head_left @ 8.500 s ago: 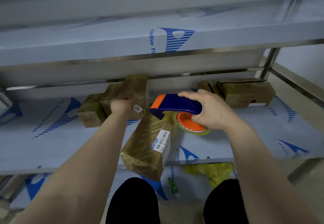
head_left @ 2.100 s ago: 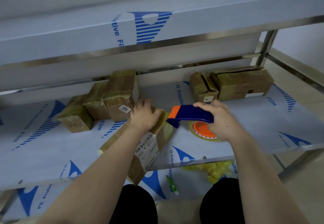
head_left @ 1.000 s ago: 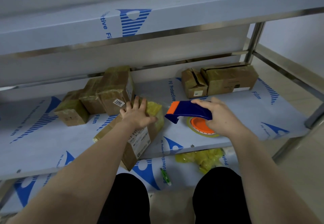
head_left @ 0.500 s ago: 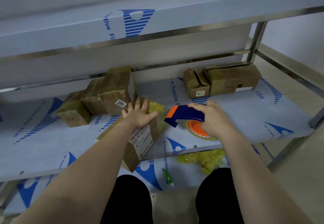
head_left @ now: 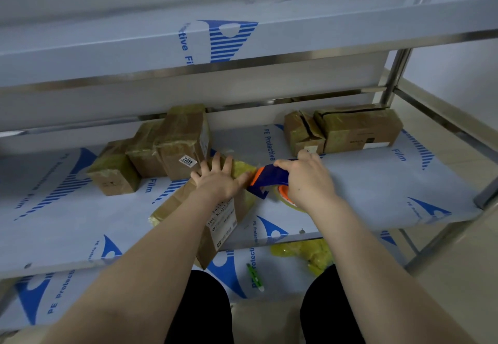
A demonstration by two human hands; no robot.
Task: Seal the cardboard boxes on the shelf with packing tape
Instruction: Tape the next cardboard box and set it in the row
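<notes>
A long cardboard box [head_left: 215,225] lies diagonally on the middle shelf [head_left: 377,190], its near end hanging over the front edge. My left hand [head_left: 218,179] presses flat on its far end, fingers spread. My right hand [head_left: 304,182] grips a blue and orange tape dispenser [head_left: 269,179] with an orange-cored tape roll. The dispenser's orange nose touches the box's far right end, right beside my left thumb. Glossy yellowish tape covers that end of the box.
Three taped boxes [head_left: 159,147] stand clustered at the back left of the shelf, two more boxes [head_left: 347,128] at the back right. An upper shelf [head_left: 242,44] overhangs. On the lower shelf lie yellow plastic [head_left: 304,254] and a green pen-like object [head_left: 256,276].
My right hand has brought the dispenser left and tilted it until its nose meets the box end. My left hand stays pressed on the box.
</notes>
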